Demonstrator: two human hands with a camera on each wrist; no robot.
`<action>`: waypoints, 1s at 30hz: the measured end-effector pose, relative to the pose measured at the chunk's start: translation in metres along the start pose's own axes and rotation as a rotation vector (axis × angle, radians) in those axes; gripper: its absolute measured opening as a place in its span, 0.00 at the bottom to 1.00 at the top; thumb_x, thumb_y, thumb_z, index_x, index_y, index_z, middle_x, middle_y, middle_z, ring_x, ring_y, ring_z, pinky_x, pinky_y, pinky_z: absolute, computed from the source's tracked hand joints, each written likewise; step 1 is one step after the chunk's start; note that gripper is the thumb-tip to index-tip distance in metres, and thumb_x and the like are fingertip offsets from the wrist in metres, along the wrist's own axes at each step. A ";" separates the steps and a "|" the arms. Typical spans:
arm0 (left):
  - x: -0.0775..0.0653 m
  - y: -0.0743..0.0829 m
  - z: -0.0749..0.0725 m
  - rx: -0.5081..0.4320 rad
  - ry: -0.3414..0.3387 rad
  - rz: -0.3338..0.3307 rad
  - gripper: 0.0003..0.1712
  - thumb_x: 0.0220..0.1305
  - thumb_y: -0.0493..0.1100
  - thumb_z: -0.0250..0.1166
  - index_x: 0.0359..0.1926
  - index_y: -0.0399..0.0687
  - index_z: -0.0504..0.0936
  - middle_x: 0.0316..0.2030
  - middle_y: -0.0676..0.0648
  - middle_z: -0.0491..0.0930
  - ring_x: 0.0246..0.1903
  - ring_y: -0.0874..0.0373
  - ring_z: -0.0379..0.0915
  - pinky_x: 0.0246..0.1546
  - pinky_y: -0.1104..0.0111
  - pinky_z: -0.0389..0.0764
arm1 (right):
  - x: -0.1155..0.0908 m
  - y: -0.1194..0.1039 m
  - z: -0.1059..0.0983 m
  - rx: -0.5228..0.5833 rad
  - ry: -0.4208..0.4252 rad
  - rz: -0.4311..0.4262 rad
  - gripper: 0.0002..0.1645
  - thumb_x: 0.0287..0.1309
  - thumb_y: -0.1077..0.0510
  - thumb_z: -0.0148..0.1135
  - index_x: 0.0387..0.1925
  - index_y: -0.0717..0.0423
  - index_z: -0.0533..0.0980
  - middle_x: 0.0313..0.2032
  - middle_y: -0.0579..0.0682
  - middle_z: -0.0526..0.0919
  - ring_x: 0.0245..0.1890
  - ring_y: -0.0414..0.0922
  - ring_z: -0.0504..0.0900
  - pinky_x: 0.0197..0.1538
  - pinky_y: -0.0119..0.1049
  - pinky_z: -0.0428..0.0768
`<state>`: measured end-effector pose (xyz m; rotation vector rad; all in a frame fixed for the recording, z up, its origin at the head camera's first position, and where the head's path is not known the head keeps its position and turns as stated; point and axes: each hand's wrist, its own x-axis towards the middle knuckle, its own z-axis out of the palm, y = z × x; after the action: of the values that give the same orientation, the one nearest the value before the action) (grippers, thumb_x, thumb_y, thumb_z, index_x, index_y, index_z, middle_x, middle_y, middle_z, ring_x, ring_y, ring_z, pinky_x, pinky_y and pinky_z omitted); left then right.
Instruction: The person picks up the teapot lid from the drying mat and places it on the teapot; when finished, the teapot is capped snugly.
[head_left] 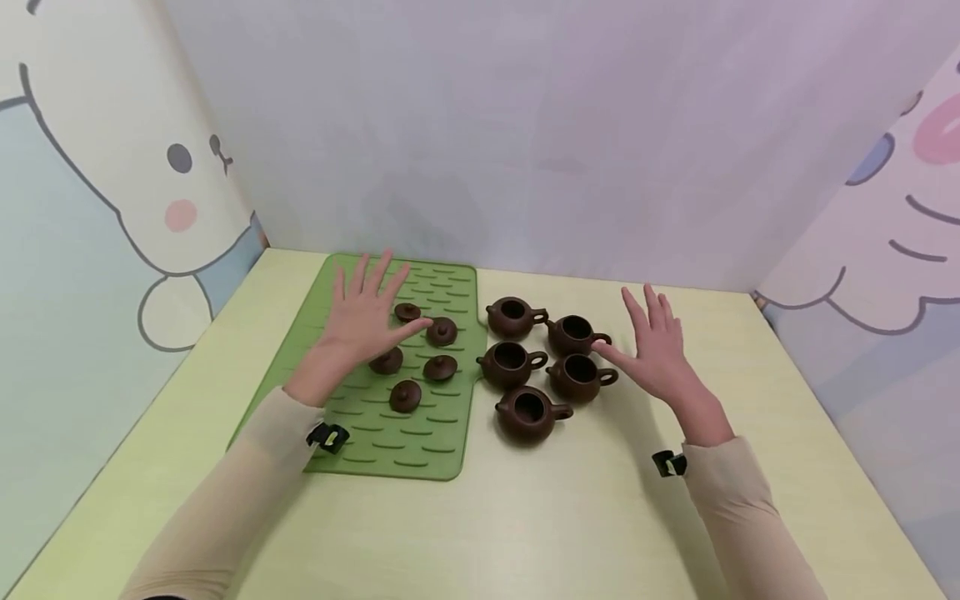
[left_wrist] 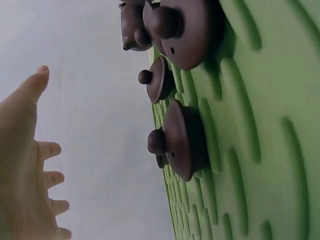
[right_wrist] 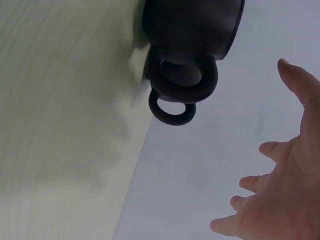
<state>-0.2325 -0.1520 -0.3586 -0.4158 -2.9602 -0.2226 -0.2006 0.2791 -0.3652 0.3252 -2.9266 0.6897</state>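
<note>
My left hand point(head_left: 360, 321) hovers over the green mat with its fingers spread, holding nothing. Around and below it lie several dark brown teapot lids point(head_left: 406, 397), each with a round knob; one lid point(left_wrist: 180, 140) shows close up in the left wrist view. To the right of the mat stand several small brown teapots point(head_left: 528, 414) without lids, their handles pointing right. My right hand point(head_left: 654, 350), fingers spread and nothing in it, is held just right of the teapots. In the right wrist view a teapot handle point(right_wrist: 184, 92) is near that hand, apart from it.
The green ridged mat point(head_left: 375, 446) covers the left part of the pale table point(head_left: 600, 533). A light curtain-like wall point(head_left: 525, 150) rises behind the table, and printed cartoon panels point(head_left: 90, 250) stand at both sides.
</note>
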 end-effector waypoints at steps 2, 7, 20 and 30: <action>-0.004 0.002 -0.003 -0.016 -0.008 0.005 0.54 0.63 0.77 0.52 0.80 0.58 0.46 0.81 0.45 0.35 0.79 0.37 0.29 0.75 0.35 0.31 | -0.003 -0.002 -0.001 0.045 0.023 -0.008 0.55 0.64 0.38 0.62 0.79 0.52 0.45 0.79 0.64 0.36 0.78 0.65 0.35 0.72 0.73 0.45; -0.016 0.005 -0.008 -0.053 0.001 0.028 0.49 0.64 0.72 0.57 0.78 0.56 0.55 0.79 0.44 0.45 0.78 0.36 0.39 0.74 0.34 0.38 | -0.013 -0.008 -0.004 0.125 0.065 -0.015 0.49 0.65 0.45 0.64 0.77 0.56 0.52 0.77 0.64 0.46 0.75 0.67 0.50 0.69 0.71 0.58; -0.050 0.012 -0.009 -0.232 -0.009 0.052 0.40 0.62 0.63 0.67 0.68 0.48 0.71 0.66 0.40 0.68 0.56 0.40 0.74 0.46 0.49 0.81 | -0.035 -0.021 -0.002 0.264 0.117 -0.060 0.26 0.65 0.56 0.66 0.61 0.61 0.73 0.57 0.61 0.76 0.56 0.59 0.80 0.58 0.53 0.80; -0.068 0.012 0.004 -0.341 -0.080 0.034 0.33 0.60 0.58 0.71 0.61 0.48 0.77 0.56 0.43 0.77 0.50 0.46 0.77 0.50 0.50 0.81 | -0.046 -0.030 0.006 0.287 0.083 -0.058 0.12 0.62 0.56 0.68 0.46 0.56 0.82 0.35 0.51 0.85 0.32 0.32 0.82 0.39 0.22 0.82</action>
<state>-0.1652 -0.1579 -0.3726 -0.5246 -2.9905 -0.7280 -0.1495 0.2586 -0.3651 0.3956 -2.7278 1.0891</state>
